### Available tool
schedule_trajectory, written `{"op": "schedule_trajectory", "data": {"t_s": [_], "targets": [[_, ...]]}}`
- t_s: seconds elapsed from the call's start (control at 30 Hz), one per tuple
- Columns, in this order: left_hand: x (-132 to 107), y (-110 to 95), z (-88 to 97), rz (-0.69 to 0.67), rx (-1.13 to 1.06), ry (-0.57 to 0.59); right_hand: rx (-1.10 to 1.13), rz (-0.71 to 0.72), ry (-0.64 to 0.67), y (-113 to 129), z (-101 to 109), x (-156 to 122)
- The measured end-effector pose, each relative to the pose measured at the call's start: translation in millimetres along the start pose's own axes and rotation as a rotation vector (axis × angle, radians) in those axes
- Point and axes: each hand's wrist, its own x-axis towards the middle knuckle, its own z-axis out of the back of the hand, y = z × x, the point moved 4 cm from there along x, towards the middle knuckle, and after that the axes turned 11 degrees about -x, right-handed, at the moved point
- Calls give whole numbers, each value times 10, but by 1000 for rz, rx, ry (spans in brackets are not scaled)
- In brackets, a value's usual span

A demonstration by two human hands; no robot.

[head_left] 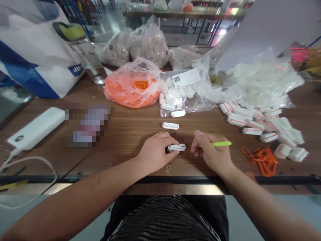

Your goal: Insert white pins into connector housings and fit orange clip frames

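Note:
My left hand (156,150) is closed round a small white plastic connector (176,147), holding it just above the wooden table (130,130). My right hand (212,150) pinches a thin tool with a green handle (220,144); its metal tip points left into the end of the connector. Another white connector (170,126) lies loose on the table just beyond my hands, and a third (178,113) sits at the mouth of a clear bag.
A clear bag of white parts (183,95), an orange bag (131,87), finished white pieces with orange clips (263,124) and loose orange clips (263,160) lie around. A white power bank (37,129) with cable sits left, a bottle (85,53) behind.

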Motion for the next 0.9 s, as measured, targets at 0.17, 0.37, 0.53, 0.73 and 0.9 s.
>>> {"op": "schedule_trajectory", "data": {"t_s": [0.17,0.37,0.53,0.73,0.9], "targets": [[-3,7,-2,-11,8,-7,-40,13,22,-10,-29,7],[-4,-4,0,-2,12,-5,-56,24,25,-21,-21,-2],[-6,-5,-4,-5,13,-3,-72,41,7,-16,-7,-6],[-1,2,-6,2,15,-19,-108,82,21,8,-23,-15],[-1,-6,-2,10,12,-12,-75,67,-1,15,-6,-17]]}}
